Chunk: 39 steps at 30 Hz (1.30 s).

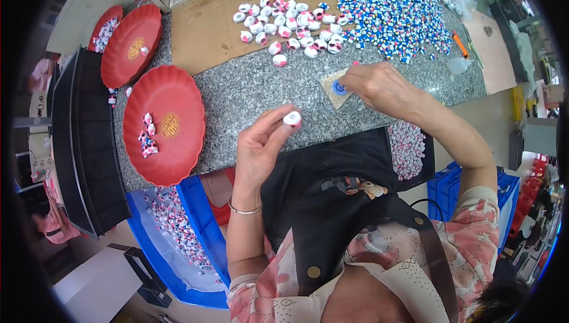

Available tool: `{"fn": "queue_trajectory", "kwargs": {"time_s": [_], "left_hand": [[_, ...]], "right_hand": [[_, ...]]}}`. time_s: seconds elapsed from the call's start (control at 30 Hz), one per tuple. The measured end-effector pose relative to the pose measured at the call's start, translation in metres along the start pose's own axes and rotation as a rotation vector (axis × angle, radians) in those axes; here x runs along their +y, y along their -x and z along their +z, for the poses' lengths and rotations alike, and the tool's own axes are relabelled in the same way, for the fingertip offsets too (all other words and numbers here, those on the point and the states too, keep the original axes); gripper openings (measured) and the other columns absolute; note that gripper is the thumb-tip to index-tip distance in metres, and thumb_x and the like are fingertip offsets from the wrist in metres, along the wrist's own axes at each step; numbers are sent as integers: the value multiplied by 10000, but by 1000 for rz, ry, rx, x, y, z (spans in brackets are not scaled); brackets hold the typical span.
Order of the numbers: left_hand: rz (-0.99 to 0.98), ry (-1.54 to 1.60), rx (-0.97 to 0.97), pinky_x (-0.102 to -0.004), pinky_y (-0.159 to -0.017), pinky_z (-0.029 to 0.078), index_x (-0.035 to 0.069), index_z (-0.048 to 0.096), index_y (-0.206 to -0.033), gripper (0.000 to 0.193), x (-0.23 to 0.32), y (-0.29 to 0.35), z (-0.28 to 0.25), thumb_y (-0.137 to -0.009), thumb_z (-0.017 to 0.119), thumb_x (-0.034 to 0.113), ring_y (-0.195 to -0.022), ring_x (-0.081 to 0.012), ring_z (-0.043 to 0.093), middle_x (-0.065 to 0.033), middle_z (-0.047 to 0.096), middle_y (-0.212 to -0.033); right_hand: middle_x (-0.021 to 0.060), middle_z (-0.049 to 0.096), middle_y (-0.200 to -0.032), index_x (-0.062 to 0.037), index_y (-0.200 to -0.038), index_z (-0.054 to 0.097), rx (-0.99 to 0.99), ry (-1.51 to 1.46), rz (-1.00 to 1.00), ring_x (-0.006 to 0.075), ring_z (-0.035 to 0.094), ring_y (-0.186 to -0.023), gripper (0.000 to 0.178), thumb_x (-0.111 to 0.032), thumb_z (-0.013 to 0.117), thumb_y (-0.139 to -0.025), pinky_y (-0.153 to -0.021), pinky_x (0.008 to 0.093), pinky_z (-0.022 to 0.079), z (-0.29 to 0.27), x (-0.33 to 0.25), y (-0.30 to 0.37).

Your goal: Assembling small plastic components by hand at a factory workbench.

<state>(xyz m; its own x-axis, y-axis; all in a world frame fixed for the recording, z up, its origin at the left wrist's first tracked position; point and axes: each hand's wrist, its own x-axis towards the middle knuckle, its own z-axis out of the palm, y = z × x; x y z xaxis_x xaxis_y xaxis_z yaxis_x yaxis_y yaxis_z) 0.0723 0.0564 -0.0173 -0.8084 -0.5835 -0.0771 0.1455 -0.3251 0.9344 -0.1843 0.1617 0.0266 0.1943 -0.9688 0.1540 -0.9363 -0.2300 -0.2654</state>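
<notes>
Closest to the body, a black apron (296, 184) covers the person's front, with a blue bin (198, 222) of small pieces at the left, below the counter's edge, and a mass of pale pink pieces (407, 151) at the right. Just over the speckled grey counter (225, 95), the left hand (261, 142) pinches a white-and-pink piece (291, 120) between thumb and fingers. Farther out, the right hand (379, 89) has its fingers bunched at a blue disc (339, 88) on a beige patch (333, 99); whether they grip anything, I cannot tell. Over to the left, a red scalloped plate (186, 106) carries a few pieces, a second red plate (118, 68) behind it. Beyond the hands lie scattered white-and-pink pieces (290, 22), partly on brown cardboard (201, 41), then a blue-and-white heap (391, 9), with an orange tool (459, 45) to its right.
</notes>
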Motion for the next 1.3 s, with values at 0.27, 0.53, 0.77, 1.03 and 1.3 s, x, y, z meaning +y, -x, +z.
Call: {"fn": "queue_trajectory", "kwargs": {"time_s": [0.27,0.53,0.77,1.03,1.3], "left_hand": [[61,95,61,-242,-861,528,-44,585,-1160,364,-10,-6,14,-813,630,-147,-981,-142,630,-62,560,-1101],[309,-305,197,-232,-762,554,-21,592,-1070,340,-40,-32,41,-763,703,-119,-893,-128,639,-88,606,-1051],[667,-618,170,-251,-649,560,-4,655,-1028,324,-44,-34,63,-725,759,-53,-785,-175,657,-121,635,-994],[62,-169,-268,-207,-614,507,-27,660,-1127,229,-10,-24,49,-908,603,8,-698,-106,635,-79,644,-860],[-46,-177,-193,-208,-659,497,-39,652,-1102,209,-16,-17,45,-908,594,10,-753,-102,615,-72,635,-891]], "right_hand": [[141,575,-774,-4,-839,561,-33,8,-24,347,615,-720,127,27,596,-721,-607,436,491,0,-2,-6],[118,665,-820,28,-994,639,213,-369,268,215,662,-689,166,-53,654,-850,-658,305,528,2,-20,7],[52,689,-864,29,-1013,651,54,-1253,695,104,654,-760,142,-58,637,-902,-684,244,529,7,-31,26],[100,670,-793,-1,-948,683,167,-718,136,171,671,-667,114,-23,677,-837,-574,287,520,-5,-43,29],[96,678,-862,-29,-962,688,38,-781,233,228,665,-763,127,-97,677,-855,-665,320,514,13,-35,28]]}}
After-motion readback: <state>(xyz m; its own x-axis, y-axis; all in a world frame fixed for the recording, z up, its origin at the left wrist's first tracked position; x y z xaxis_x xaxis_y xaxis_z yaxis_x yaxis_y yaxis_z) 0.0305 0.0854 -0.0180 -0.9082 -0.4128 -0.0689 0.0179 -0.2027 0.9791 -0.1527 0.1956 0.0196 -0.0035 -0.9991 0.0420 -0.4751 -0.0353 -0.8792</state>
